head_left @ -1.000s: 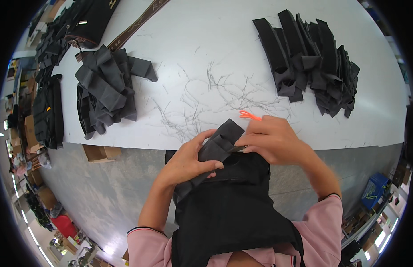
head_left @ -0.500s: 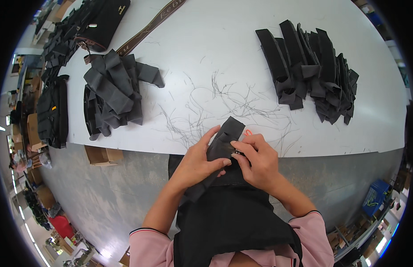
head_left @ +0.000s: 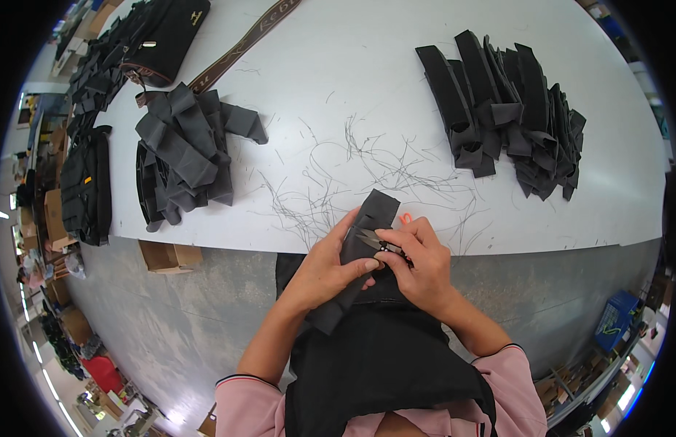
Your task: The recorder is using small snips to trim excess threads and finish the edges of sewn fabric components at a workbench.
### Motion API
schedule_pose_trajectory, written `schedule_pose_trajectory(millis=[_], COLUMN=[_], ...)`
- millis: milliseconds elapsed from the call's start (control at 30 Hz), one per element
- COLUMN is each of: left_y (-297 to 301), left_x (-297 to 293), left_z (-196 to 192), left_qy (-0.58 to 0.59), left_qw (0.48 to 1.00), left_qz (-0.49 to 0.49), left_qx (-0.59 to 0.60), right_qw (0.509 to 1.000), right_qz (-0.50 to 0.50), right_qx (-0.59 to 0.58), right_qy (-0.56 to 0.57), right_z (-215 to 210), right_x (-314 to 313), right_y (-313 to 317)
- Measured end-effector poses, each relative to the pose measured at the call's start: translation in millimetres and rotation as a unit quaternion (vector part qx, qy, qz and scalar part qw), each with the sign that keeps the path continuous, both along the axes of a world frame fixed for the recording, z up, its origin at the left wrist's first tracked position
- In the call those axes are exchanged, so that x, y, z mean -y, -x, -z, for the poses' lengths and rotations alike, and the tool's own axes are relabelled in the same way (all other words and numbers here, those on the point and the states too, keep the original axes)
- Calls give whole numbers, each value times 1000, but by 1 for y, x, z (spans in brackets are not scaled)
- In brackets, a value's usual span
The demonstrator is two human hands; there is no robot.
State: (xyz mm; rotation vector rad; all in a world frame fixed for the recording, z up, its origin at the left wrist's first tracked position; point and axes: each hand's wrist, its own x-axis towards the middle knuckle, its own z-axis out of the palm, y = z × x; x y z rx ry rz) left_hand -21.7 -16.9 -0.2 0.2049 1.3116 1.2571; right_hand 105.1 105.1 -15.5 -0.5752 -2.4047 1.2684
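Note:
My left hand (head_left: 327,268) is closed around a folded black fabric strip (head_left: 378,210), its thumb pressing the near face. The strip slants from the table's front edge down toward my lap. Thread snips (head_left: 370,239) are gripped between the thumb and fingers of my right hand (head_left: 420,261). Their blades lie over the strip, pointing left toward my left fingers, and look parted. Just beyond my right hand, an orange loop (head_left: 405,218) shows at the table's edge. Loose cut threads (head_left: 367,164) are scattered over the white table (head_left: 338,65) ahead of my hands.
A heap of dark fabric strips (head_left: 183,149) lies on the table's left, another pile (head_left: 509,116) on its right. Black bags (head_left: 167,40) and a brown patterned strap (head_left: 247,40) are at the far left. A cardboard box (head_left: 170,256) stands below the table's left edge.
The snips' blades now show plainly over the strip, where fingers mostly hid them before. Both hands and the strip have shifted only slightly.

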Motion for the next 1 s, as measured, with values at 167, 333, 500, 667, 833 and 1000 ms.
schedule_pose_trajectory(millis=[167, 333, 500, 667, 833, 1000], left_y=[-3, -4, -4, -13, -35, -37], left_x=[0, 1, 2, 4, 13, 7], left_z=[-1, -1, 1, 21, 15, 25], left_qy=[4, 6, -13, -31, -70, 7], left_qw=[1000, 1000, 996, 999, 989, 988], left_qz=[-1, 1, -39, -41, -115, -147], left_qx=[-15, -3, 76, 9, 63, 39], right_qw=[999, 997, 972, 902, 975, 984], right_qz=[-11, -22, 79, 45, 71, 31], right_qx=[-15, -28, -36, 70, -73, -118], right_qy=[-48, -74, 219, 424, 196, 129], right_z=[-1, 4, 1, 11, 17, 40], right_x=[1, 1, -1, -6, 17, 23], right_y=[0, -2, -17, 15, 6, -3])
